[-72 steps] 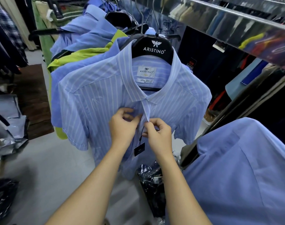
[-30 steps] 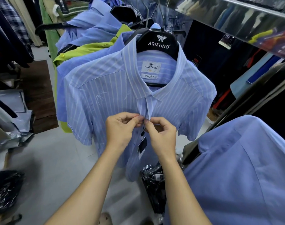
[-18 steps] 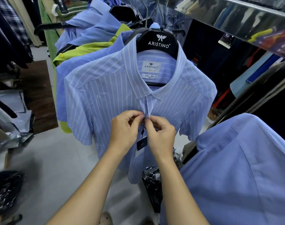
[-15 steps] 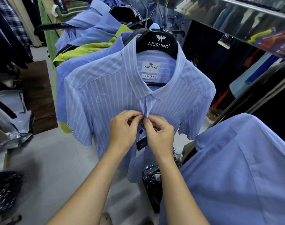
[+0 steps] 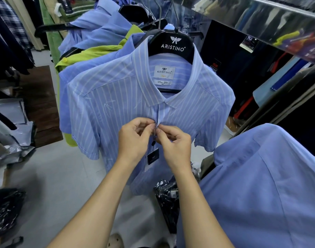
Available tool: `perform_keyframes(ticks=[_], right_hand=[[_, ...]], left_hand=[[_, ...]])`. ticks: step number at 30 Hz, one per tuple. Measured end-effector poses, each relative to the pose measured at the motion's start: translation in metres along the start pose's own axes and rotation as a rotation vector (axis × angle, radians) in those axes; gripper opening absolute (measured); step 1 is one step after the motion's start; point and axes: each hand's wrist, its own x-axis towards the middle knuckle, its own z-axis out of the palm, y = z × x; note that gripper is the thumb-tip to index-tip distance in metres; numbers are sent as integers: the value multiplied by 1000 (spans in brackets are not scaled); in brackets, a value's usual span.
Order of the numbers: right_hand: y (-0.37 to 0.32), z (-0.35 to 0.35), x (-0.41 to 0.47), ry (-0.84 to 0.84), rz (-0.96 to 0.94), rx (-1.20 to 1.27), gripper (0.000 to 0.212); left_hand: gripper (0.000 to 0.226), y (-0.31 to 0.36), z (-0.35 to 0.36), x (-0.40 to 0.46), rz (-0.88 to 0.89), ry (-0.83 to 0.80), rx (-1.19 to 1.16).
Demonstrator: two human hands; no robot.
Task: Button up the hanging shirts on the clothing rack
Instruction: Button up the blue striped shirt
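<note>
- The striped shirt (image 5: 117, 104) is hung on a black hanger (image 5: 172, 45) at the front of the rack.
- Its front edges are pinched below the collar by the left hand (image 5: 135, 140) and right hand (image 5: 174, 145), fingertips together.
- A dark tag (image 5: 152, 156) is seen dangling between the wrists.

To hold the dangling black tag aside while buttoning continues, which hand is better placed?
Probably the left hand: the black tag hangs just beside its palm, below the placket of the striped shirt. The right hand pinches the other edge, slightly farther away.
</note>
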Motion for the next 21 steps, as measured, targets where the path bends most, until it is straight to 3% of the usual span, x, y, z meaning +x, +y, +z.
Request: perform_keyframes(ticks=[9, 12, 21], right_hand=[[-8, -1, 3, 0, 19, 15, 8], [-8, -2, 4, 3, -8, -19, 11], [-7, -3, 3, -14, -16, -66, 13]], left_hand=[[22, 6, -2, 3, 29, -97, 99], [14, 5, 0, 4, 11, -46, 62], [21, 6, 3, 7, 51, -22, 116]])
